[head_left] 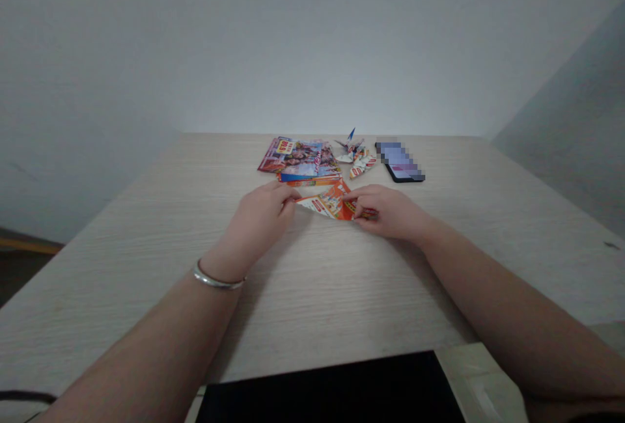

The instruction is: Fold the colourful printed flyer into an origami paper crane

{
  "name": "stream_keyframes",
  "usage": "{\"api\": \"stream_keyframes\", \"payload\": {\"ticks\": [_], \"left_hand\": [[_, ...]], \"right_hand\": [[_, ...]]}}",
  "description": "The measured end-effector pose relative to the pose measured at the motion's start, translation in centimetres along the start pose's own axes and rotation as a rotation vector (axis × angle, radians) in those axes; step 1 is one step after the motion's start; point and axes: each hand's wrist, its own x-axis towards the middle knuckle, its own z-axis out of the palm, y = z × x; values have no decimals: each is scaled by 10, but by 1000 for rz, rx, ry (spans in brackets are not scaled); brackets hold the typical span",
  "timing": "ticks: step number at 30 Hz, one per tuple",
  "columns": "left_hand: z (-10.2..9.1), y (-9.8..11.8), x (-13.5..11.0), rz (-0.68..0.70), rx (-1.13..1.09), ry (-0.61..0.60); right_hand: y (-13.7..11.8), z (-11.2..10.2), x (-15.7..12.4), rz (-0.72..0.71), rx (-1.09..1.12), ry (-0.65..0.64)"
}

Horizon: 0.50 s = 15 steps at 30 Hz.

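Note:
Between my hands is a folded piece of orange and white printed paper (329, 203), slightly raised at its edges. My left hand (266, 215) pinches its left corner between thumb and fingers. The right side of the paper is gripped by my right hand (385, 210), whose fingers hide part of it. Just beyond it lies a stack of colourful printed leaflets (300, 159). To the right of the stack sit folded paper cranes (359, 155) of printed paper, bunched together so that their number is hard to tell.
A phone (400, 161) lies at the back right, its screen partly blurred. The pale wooden table (146, 215) meets a wall at its far edge. A dark-screened device with a light frame (332, 390) is at the near edge. A black cable (27, 397) shows at lower left.

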Motion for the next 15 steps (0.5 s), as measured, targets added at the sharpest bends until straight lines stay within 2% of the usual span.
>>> {"api": "stream_keyframes", "payload": {"ticks": [4,7,11,15], "left_hand": [[3,3,0,-147,-280,-35],[6,2,1,-205,-405,-42],[14,2,1,-184,-413,-103],[16,6,2,-125,-457,-124]], "right_hand": [[1,2,-1,24,-25,4],[5,5,1,70,-32,68],[7,11,3,201,20,124],[5,14,5,247,83,190]]}}
